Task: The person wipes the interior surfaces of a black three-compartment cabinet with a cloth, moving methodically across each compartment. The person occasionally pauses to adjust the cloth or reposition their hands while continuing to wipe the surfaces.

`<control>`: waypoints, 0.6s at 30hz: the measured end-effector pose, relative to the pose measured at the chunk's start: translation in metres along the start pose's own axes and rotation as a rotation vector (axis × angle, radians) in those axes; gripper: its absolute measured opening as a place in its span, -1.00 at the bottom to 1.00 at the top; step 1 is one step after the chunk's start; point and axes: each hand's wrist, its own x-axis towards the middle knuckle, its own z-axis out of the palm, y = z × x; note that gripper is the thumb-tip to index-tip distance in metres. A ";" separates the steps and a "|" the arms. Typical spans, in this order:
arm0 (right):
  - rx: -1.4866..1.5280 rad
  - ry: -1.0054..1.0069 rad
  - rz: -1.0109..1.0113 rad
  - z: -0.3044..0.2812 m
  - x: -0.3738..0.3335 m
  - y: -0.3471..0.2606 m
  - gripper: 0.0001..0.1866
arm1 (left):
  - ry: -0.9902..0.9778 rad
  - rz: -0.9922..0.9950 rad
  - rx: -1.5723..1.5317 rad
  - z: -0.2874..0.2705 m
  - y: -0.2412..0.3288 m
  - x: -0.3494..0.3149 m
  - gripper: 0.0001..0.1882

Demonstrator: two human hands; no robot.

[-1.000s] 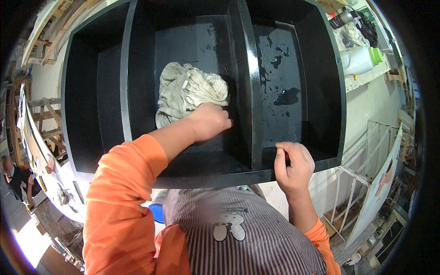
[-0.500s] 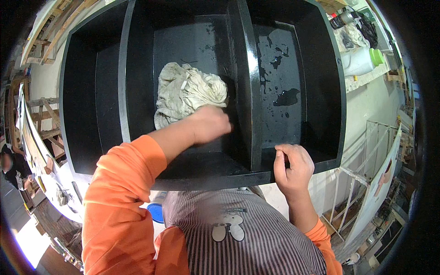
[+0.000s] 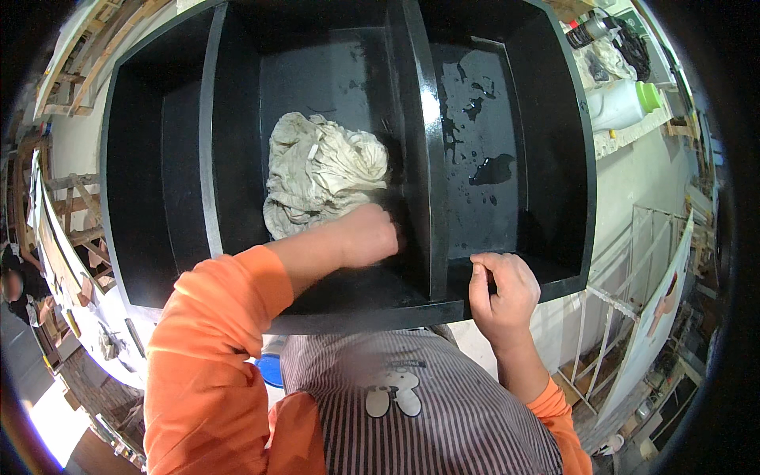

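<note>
A large black cabinet [image 3: 364, 318] lies before me, split by upright dividers into three compartments. In the middle one rests a crumpled, off-white cloth [image 3: 321, 170]. My left hand [image 3: 366, 237] is just nearer to me than the cloth, over the same compartment. Its fingers curl under toward the right divider [image 3: 427, 158], and what they hold, if anything, is hidden. At the front rim of the right compartment, my right hand [image 3: 505, 294] is closed, thumb close to the bent forefinger; I cannot see what is inside it. Wet patches [image 3: 492, 169] shine on that compartment's floor.
To the right, a white jug with a green cap [image 3: 621, 105] stands on a ledge near a dark can [image 3: 587, 33]. A metal rack [image 3: 606, 317] is below it. A blue lid [image 3: 271, 370] shows beneath the cabinet. At the far left there is another person [image 3: 14, 285].
My left hand has come slightly nearer to me. The cabinet and cloth show shifted a little left and down in the view. My right hand stays at the rim.
</note>
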 end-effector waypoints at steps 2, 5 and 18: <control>0.000 0.002 0.003 -0.001 -0.001 -0.002 -0.87 | 0.051 -0.017 -0.050 0.005 0.003 -0.005 -0.86; -0.004 -0.003 0.007 -0.001 -0.001 -0.001 -0.87 | 0.031 -0.164 -0.124 0.003 0.006 -0.016 -0.85; 0.017 -0.018 0.031 -0.002 -0.001 0.000 -0.89 | -0.550 -0.726 -0.527 -0.017 0.029 -0.080 -0.70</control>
